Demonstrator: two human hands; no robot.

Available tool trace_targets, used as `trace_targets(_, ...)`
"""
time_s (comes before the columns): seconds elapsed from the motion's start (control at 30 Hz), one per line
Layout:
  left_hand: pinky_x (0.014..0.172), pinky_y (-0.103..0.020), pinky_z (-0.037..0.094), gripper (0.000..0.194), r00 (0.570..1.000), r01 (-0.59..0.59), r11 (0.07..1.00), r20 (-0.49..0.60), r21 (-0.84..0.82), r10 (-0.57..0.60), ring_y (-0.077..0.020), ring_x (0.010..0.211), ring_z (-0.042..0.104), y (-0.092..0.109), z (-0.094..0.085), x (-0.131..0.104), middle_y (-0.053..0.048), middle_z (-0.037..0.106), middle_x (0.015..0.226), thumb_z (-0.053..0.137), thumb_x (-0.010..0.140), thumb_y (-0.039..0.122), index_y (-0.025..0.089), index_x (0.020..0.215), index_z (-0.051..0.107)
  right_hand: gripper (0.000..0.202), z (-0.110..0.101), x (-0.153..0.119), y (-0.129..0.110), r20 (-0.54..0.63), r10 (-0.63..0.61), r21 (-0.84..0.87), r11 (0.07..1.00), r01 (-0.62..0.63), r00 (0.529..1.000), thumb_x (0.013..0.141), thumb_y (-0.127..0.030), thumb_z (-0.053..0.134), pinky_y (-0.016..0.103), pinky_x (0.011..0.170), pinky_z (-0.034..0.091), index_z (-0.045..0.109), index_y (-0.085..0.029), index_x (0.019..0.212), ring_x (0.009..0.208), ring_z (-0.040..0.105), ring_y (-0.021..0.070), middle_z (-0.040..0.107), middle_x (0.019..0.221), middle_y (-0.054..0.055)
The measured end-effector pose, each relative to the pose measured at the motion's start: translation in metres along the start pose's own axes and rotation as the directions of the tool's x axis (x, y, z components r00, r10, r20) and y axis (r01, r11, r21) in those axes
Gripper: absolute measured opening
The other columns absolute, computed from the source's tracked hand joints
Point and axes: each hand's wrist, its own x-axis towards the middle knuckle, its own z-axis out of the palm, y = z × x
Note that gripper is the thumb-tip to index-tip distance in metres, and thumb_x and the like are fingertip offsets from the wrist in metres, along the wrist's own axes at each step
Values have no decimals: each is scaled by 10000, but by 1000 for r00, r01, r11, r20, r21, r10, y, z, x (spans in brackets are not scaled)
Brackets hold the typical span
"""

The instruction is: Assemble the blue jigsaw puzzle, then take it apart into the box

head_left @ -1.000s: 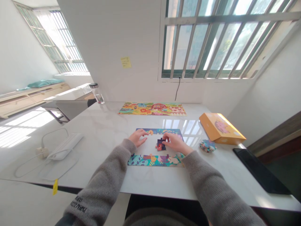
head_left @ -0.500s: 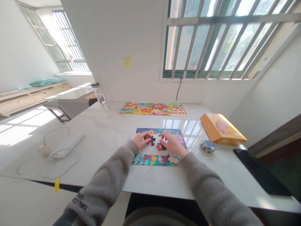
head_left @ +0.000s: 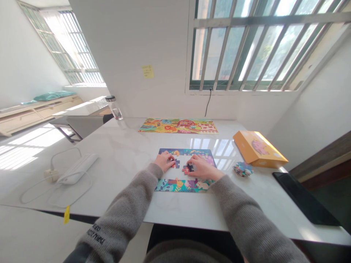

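A partly assembled puzzle (head_left: 178, 185) lies on the white table, its colourful border around a bare white middle. At the left of that middle, my left hand (head_left: 165, 161) has its fingers closed on a dark puzzle piece (head_left: 177, 164). My right hand (head_left: 201, 168) rests at the right side, thumb and fingers around another dark piece with red on it (head_left: 187, 169). A gap separates the two pieces. The puzzle's right border is partly hidden under my right hand.
A finished long puzzle (head_left: 178, 126) lies near the wall. To the right are stacked pieces (head_left: 242, 169), an orange box (head_left: 259, 148) and a black tablet (head_left: 304, 199). A power strip (head_left: 78, 168) with cables and a bottle (head_left: 115, 109) are at left.
My right hand has shifted slightly, and the piece by it now sits a little higher with more of its dark part showing. The left hand's piece has moved slightly left.
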Motion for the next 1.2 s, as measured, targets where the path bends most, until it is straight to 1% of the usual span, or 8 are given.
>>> trace_targets(0.27, 741, -322, 494, 293, 989, -139, 980, -64, -140, 131, -131, 651, 503, -8, -4, 0, -38, 580, 933, 557, 899, 289, 172, 1151, 653, 312, -3, 0, -1, -64, 72, 183, 981, -59, 995, 713, -282, 782, 296, 732, 427, 551, -208, 909, 800, 519, 176, 572, 872, 4)
trace_targets(0.5, 790, -340, 485, 237, 965, -262, 939, -53, -222, 257, -181, 800, 551, 8, -14, -4, -41, 640, 901, 648, 842, 290, 199, 1061, 662, 227, -7, 5, 3, -87, 206, 607, 786, -112, 975, 816, -391, 638, 262, 614, 402, 511, -208, 773, 626, 505, 123, 536, 683, -44)
trace_targets(0.7, 816, -352, 479, 726, 950, -312, 907, -83, -282, 301, -208, 926, 583, 20, -12, -9, -74, 632, 1139, 815, 714, 374, 224, 1339, 477, 400, 3, 11, -12, -156, 419, 807, 576, -129, 894, 731, -569, 711, 269, 586, 422, 542, -207, 751, 625, 556, 141, 604, 678, -14)
trace_targets(0.87, 862, -381, 472, 539, 924, -370, 920, -152, -131, 350, -218, 892, 575, 26, -18, -8, -71, 628, 1039, 789, 748, 399, 211, 1199, 563, 368, 13, 13, -23, -141, 460, 830, 537, -149, 876, 748, -542, 716, 267, 563, 424, 558, -209, 737, 609, 552, 144, 606, 672, -6)
trace_targets(0.97, 877, -377, 466, 422, 919, -378, 923, -154, -70, 364, -222, 902, 573, 26, -25, -8, -70, 629, 1007, 767, 774, 398, 214, 1116, 604, 334, 14, 12, -23, -148, 433, 804, 576, -146, 889, 805, -523, 664, 280, 588, 448, 558, -209, 763, 632, 571, 154, 615, 694, 3)
trace_targets(1.03, 876, -374, 464, 415, 923, -371, 926, -132, -70, 360, -226, 914, 572, 23, -27, -8, -68, 629, 997, 772, 764, 399, 216, 1101, 612, 270, 12, 11, -23, -221, 370, 707, 698, -113, 902, 843, -471, 637, 308, 656, 481, 582, -207, 844, 700, 595, 168, 643, 786, 23)
trace_targets(1.13, 841, -364, 471, 419, 933, -356, 926, -101, -124, 345, -213, 864, 561, 15, -25, -7, -58, 622, 951, 772, 753, 419, 206, 1078, 616, 247, 6, 7, -24, -342, 135, 417, 909, 21, 930, 852, -324, 665, 397, 881, 479, 614, -224, 1072, 951, 602, 214, 655, 1047, 65)
trace_targets(1.2, 825, -358, 477, 420, 940, -341, 924, -88, -171, 330, -202, 833, 554, 9, -21, -6, -51, 615, 930, 760, 756, 432, 199, 1075, 618, 302, 2, 4, -24, -330, -31, 268, 955, 125, 944, 860, -252, 672, 446, 1010, 414, 608, -251, 1155, 1100, 564, 236, 633, 1159, 73)
